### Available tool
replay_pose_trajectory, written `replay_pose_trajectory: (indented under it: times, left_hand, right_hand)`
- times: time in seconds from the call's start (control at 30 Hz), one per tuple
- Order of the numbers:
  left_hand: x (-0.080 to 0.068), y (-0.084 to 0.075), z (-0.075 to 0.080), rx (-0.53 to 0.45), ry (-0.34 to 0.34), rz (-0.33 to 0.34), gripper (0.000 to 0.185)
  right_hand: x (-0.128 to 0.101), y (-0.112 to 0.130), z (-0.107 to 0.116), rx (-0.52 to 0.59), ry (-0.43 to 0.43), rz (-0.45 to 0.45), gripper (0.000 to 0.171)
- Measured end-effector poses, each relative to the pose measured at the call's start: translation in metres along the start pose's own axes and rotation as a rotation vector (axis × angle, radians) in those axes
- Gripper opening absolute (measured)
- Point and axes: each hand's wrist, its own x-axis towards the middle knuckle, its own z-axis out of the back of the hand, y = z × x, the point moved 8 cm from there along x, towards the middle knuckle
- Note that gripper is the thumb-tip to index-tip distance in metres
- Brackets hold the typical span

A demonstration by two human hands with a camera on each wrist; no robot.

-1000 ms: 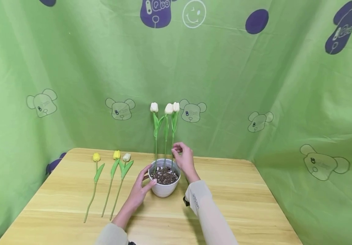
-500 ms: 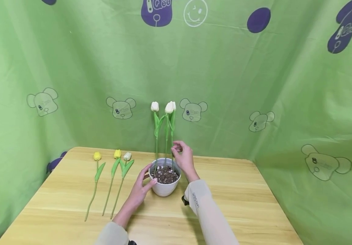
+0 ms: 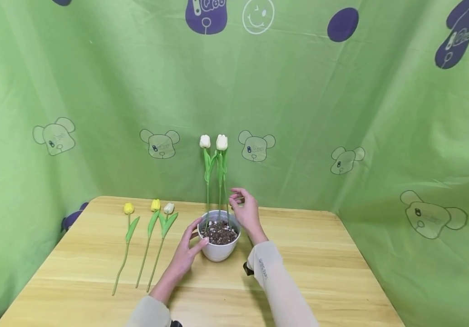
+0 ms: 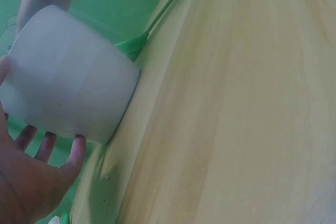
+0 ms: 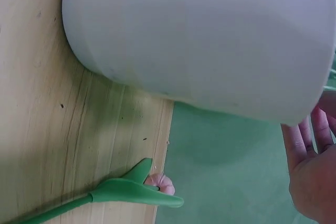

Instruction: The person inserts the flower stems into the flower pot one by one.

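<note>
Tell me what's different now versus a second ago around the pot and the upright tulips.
The rightmost upright tulip has swung left, so its bloom now overlaps the middle one. The right hand has let its stem go and sits beside it, fingers loosely open. Unchanged: the left hand steadies the white pot, and three tulips lie on the table.

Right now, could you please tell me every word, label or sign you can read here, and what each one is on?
Purple bear print on the green cloth backdrop: lettering, too blurred to read.
Smiley sign on the backdrop: a winking face, no words.
Sleeve: small printed text, too small to read.
White pot: no text.
</note>
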Motion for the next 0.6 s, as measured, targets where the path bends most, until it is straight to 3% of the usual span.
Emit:
replay_pose_trajectory:
  times: [0.3, 0.6]
  left_hand:
    - [0.000, 0.001, 0.000, -0.021, 0.001, 0.007, 0.068]
    - [0.000, 0.000, -0.001, -0.021, 0.012, 0.004, 0.068]
  right_hand:
    - [-0.004, -0.004, 0.019, 0.083, -0.022, -0.032, 0.034]
    - [-0.023, -0.014, 0.045, 0.117, -0.006, -0.080, 0.033]
